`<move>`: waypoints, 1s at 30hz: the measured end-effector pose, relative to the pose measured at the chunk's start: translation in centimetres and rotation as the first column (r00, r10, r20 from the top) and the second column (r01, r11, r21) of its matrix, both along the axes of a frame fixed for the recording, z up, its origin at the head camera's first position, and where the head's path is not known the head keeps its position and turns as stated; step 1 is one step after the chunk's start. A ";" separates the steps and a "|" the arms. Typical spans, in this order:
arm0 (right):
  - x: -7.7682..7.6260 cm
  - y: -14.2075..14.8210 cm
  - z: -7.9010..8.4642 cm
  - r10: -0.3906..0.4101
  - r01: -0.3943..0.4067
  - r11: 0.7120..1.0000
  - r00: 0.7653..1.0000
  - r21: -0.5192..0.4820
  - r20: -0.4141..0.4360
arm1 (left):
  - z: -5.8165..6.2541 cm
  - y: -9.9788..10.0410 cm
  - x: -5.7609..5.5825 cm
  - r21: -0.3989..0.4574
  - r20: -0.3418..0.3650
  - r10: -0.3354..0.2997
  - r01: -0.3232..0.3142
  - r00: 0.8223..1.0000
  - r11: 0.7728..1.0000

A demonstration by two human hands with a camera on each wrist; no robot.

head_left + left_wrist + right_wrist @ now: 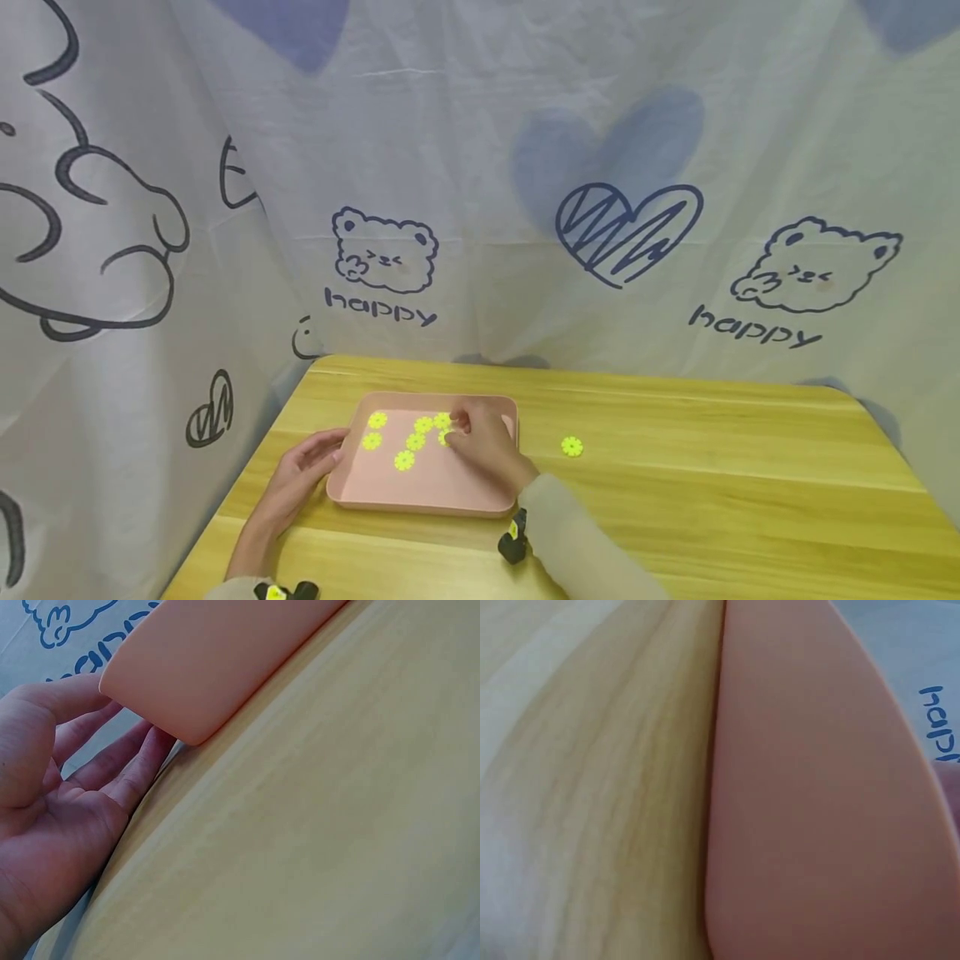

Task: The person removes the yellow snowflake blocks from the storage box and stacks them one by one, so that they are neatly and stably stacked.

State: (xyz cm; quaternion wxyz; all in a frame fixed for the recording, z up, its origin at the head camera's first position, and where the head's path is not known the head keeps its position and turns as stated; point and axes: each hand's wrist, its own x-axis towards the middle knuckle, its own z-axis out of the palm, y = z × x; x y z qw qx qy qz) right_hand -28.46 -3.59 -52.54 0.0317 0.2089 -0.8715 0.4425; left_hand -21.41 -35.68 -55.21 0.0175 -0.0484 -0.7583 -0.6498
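From here, loose flower (572, 447) lies on table (712, 483) right of tray (420, 487), nearer right hand (487, 442), which is over tray, can't tell if pinching; left hand (298, 475), fingers loosely spread, touches tray's left side.

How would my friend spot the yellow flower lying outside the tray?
On the wooden table, find the pink tray. Right of it lies the small yellow flower. Unlike the other flowers, it sits alone on bare wood.

Shallow pink tray (390, 490), lying flat, yellow flower-shaped pieces (404, 460) inside, one piece (572, 447) outside
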 end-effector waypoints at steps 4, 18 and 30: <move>0.0 -0.5 -0.4 -0.046 0.046 0.999 0.999 0.019 0.011 | 0.0 0.1 0.0 -0.003 0.007 0.013 -0.012 1.000 1.000; 0.2 -0.1 0.0 0.043 -0.050 0.995 0.997 0.092 0.069 | 0.2 0.2 0.1 0.015 0.012 0.006 -0.006 1.000 1.000; 1.1 1.0 0.9 0.154 -0.153 0.988 0.983 -0.014 0.101 | 0.1 0.2 0.3 0.008 0.027 0.001 -0.001 1.000 1.000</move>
